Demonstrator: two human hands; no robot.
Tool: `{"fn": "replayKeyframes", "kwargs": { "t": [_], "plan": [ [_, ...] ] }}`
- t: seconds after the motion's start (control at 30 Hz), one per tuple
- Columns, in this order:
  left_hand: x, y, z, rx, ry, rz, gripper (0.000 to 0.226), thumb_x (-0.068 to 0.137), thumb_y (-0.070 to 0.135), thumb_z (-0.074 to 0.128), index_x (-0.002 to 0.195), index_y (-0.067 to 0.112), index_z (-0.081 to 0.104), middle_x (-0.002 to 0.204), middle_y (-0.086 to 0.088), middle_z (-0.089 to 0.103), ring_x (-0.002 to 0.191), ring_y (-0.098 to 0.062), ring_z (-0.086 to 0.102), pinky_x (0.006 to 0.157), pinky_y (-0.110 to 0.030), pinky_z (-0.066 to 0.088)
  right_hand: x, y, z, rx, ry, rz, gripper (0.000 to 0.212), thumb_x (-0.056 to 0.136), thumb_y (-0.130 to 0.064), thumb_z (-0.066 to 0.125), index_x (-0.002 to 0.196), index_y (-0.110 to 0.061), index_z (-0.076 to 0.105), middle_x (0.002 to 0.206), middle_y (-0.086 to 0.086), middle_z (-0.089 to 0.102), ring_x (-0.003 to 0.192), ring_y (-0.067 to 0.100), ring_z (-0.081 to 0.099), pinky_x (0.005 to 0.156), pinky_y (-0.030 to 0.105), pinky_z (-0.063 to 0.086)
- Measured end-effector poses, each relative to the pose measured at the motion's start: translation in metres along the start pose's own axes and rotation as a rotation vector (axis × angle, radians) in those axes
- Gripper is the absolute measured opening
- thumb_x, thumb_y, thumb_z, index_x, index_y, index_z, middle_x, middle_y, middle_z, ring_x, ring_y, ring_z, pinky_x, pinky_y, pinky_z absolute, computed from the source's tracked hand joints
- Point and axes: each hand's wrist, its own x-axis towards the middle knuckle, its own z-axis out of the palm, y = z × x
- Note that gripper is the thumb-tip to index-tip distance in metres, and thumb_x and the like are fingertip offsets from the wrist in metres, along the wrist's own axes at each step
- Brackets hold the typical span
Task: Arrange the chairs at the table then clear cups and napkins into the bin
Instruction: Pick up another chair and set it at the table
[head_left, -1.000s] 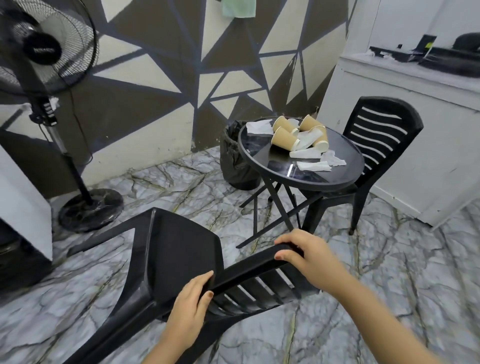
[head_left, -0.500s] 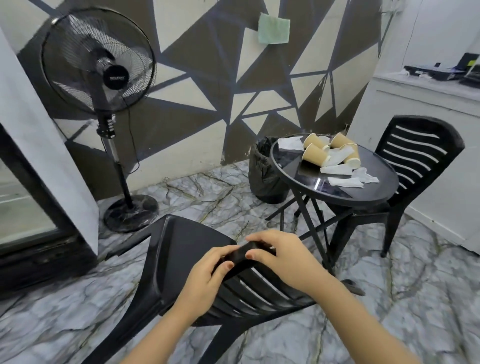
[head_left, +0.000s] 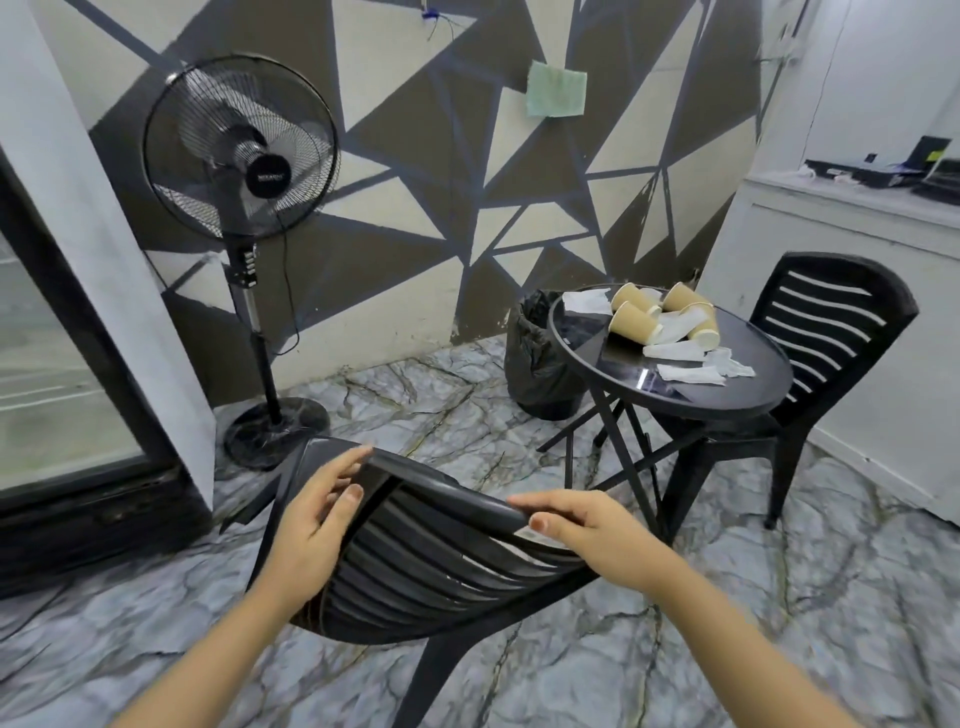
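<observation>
Black slatted plastic chair (head_left: 441, 561) in the foreground, back rail uppermost, standing well apart from the table. Second matching chair (head_left: 826, 343) upright, tucked against the far side of a round black table (head_left: 727, 400). On the tabletop, tan paper cups (head_left: 634, 319) tipped on their sides among crumpled white napkins (head_left: 685, 371). Just beside the table, against the wall, a black-lined bin (head_left: 535, 358).

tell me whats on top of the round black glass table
On the round black glass table lie tan paper cups tipped on their sides and crumpled white napkins. What lies beneath the pile is hidden.
</observation>
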Motion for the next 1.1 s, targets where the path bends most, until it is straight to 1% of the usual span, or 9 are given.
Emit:
{"fn": "replayKeyframes", "kwargs": {
  "t": [0.1,0.27,0.4,0.5,0.57,0.73,0.87,1.0,1.1],
  "plan": [
    [0.003,0.017,-0.013,0.091,-0.038,0.064,0.044,0.08,0.053,0.048,0.123,0.045,0.05,0.121,0.015,0.057,0.116,-0.006,0.052,0.096,-0.027,0.042,0.0,-0.008,0.017,0.038,0.041,-0.021,0.025,0.092,-0.033,0.052,0.11,-0.049,0.059,0.115,-0.016,0.065,0.11,-0.001,0.056,0.097,0.023,0.042],
    [-0.003,0.038,-0.022,0.248,-0.115,0.044,0.041,0.066,0.069,0.06,0.104,0.053,0.056,0.116,0.014,0.047,0.112,0.003,0.045,0.094,-0.024,0.035,-0.007,-0.03,0.038,0.033,0.1,-0.026,0.028,0.094,-0.033,0.05,0.12,-0.034,0.061,0.124,-0.012,0.062,0.115,0.002,0.052,0.096,0.018,0.04],
    [-0.011,0.046,-0.036,0.303,-0.112,-0.032,0.038,0.061,0.066,0.068,0.09,0.044,0.06,0.109,0.009,0.047,0.102,-0.001,0.047,0.09,-0.027,0.035,-0.027,-0.054,0.067,0.005,0.154,-0.04,0.03,0.094,-0.034,0.048,0.122,-0.032,0.059,0.095,-0.018,0.063,0.077,-0.007,0.053,0.066,0.003,0.038],
    [-0.021,0.046,-0.05,0.266,-0.118,-0.052,0.035,0.06,0.055,0.072,0.088,0.037,0.063,0.109,0.009,0.048,0.103,0.006,0.046,0.093,-0.03,0.034,-0.043,-0.065,0.091,0.021,0.198,-0.061,0.032,0.094,-0.036,0.047,0.125,-0.033,0.057,0.118,-0.014,0.064,0.103,0.0,0.055,0.083,0.011,0.038],
    [-0.024,0.043,-0.059,0.24,-0.163,-0.07,0.035,0.058,0.058,0.077,0.086,0.04,0.065,0.11,0.012,0.048,0.104,0.009,0.044,0.094,-0.029,0.033,-0.052,-0.071,0.102,0.025,0.195,-0.054,0.033,0.094,-0.036,0.048,0.127,-0.033,0.055,0.128,-0.011,0.06,0.117,0.005,0.052,0.092,0.016,0.038],
    [-0.012,0.032,-0.078,0.205,-0.259,-0.048,0.039,0.05,0.065,0.069,0.084,0.048,0.063,0.108,0.012,0.051,0.108,0.004,0.048,0.092,-0.027,0.032,-0.066,-0.074,0.108,0.004,0.168,-0.029,0.036,0.094,-0.032,0.05,0.13,-0.031,0.052,0.125,-0.015,0.059,0.114,-0.002,0.05,0.097,0.017,0.039],
    [0.005,0.026,-0.088,0.168,-0.342,-0.035,0.031,0.057,0.056,0.077,0.084,0.047,0.063,0.106,0.011,0.051,0.104,0.001,0.049,0.089,-0.027,0.034,-0.075,-0.053,0.106,-0.003,0.136,0.092,0.035,0.091,-0.044,0.051,0.124,-0.035,0.056,0.103,-0.033,0.055,0.09,-0.02,0.052,0.081,0.008,0.04],
    [0.029,0.014,-0.101,0.148,-0.385,-0.035,0.037,0.05,0.063,0.069,0.083,0.048,0.063,0.105,0.011,0.051,0.101,0.0,0.049,0.084,-0.024,0.038,-0.075,-0.028,0.109,-0.008,0.261,0.209,0.059,0.066,-0.087,0.036,0.106,-0.052,0.061,0.109,-0.028,0.061,0.106,-0.002,0.055,0.101,0.036,0.04],
    [0.046,0.004,-0.108,0.122,-0.394,-0.026,0.03,0.052,0.059,0.069,0.079,0.05,0.063,0.101,0.011,0.052,0.099,-0.007,0.051,0.089,-0.034,0.041,-0.062,-0.026,0.113,0.002,0.309,0.207,0.063,0.059,-0.092,0.03,0.095,-0.052,0.063,0.11,-0.023,0.062,0.108,-0.001,0.054,0.1,0.032,0.039]
  ]
}}
